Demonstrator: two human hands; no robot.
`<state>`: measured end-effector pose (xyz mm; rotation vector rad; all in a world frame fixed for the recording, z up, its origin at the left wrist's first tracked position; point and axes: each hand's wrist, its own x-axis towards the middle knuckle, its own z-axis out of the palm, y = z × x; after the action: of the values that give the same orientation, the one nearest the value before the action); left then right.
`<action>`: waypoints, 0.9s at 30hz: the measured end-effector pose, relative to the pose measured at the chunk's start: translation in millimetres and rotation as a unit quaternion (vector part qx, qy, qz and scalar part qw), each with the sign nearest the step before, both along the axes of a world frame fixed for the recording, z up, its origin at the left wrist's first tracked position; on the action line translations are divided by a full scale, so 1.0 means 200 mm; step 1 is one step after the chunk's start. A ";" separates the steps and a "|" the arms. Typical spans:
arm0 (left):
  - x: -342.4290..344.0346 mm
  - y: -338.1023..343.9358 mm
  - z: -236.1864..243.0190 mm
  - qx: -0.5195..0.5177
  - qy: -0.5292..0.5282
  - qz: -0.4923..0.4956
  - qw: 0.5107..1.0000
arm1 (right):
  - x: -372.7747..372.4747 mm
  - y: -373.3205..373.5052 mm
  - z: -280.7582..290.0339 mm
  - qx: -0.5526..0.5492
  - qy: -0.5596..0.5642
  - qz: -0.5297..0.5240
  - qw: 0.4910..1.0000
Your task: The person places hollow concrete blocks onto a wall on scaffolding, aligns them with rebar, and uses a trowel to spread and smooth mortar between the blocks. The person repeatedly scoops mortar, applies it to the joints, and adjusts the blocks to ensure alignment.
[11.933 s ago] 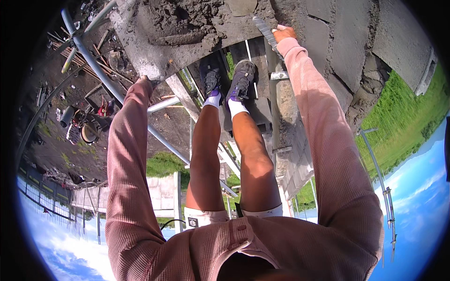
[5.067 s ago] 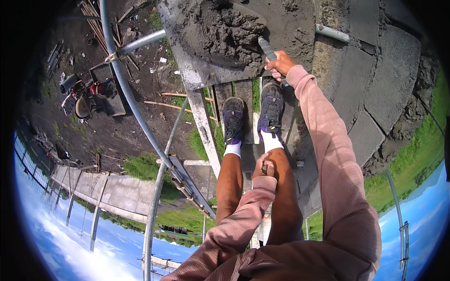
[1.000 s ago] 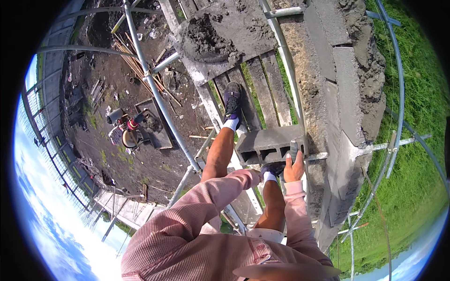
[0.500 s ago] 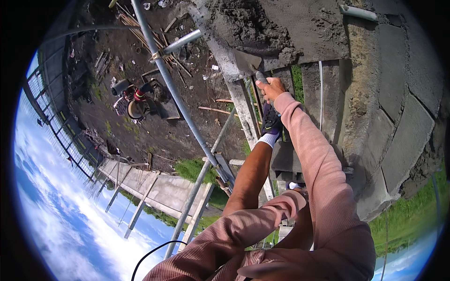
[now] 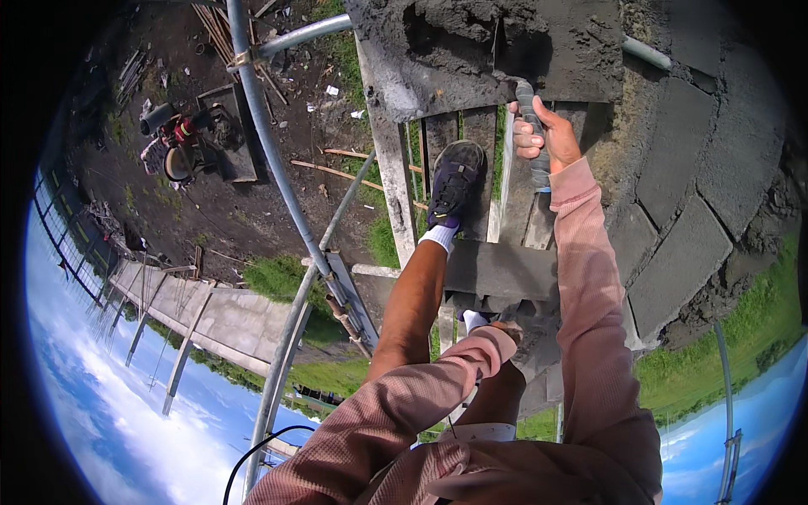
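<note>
My right hand (image 5: 551, 135) is closed around the dark wrapped handle of a trowel (image 5: 530, 101). The trowel's blade is seen nearly edge-on at the wet grey mortar (image 5: 438, 38), which lies heaped on a mortar-covered board (image 5: 396, 80). My left forearm crosses low over my legs. Only a little of my left hand (image 5: 511, 329) shows past its pink cuff, beside a grey block, and its fingers are hidden. One dark shoe (image 5: 457, 181) stands on the wooden planks, left of my right hand.
Grey blocks (image 5: 677, 143) with mortar joints run along the right. A grey block (image 5: 501, 268) lies across the planks behind the shoe. Metal scaffold pipes (image 5: 282, 143) rise at the left. Far below, a person (image 5: 179, 135) is beside a mixing trough (image 5: 244, 160).
My right hand and the trowel have moved right, and the blade has turned from flat to edge-on against the mortar. My view has shifted, showing more of the planks and shoe.
</note>
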<state>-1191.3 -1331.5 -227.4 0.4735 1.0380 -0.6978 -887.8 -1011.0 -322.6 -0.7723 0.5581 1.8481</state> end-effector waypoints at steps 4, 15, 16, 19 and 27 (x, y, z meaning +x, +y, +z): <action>0.01 0.00 0.00 0.000 -0.010 -0.009 1.000 | 0.09 -0.19 0.20 0.017 -0.204 0.068 0.976; -0.02 -0.01 0.06 -0.004 -0.012 -0.050 0.999 | -0.32 0.04 -0.35 -0.208 -0.396 0.115 0.887; -0.03 -0.02 0.07 -0.006 -0.010 -0.054 0.998 | -0.27 0.16 -0.42 -0.162 -0.361 0.086 0.914; -0.06 -0.03 0.08 -0.003 -0.006 -0.061 0.998 | -0.17 0.31 -0.43 -0.048 -0.323 0.028 0.945; -0.05 -0.02 0.01 0.010 -0.011 -0.072 0.997 | -0.15 0.22 -0.14 -0.217 -0.730 0.358 0.541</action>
<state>-1200.5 -1336.3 -224.5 0.5762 0.9981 -0.8090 -918.6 -966.8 -351.6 -2.7353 -0.5701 0.9220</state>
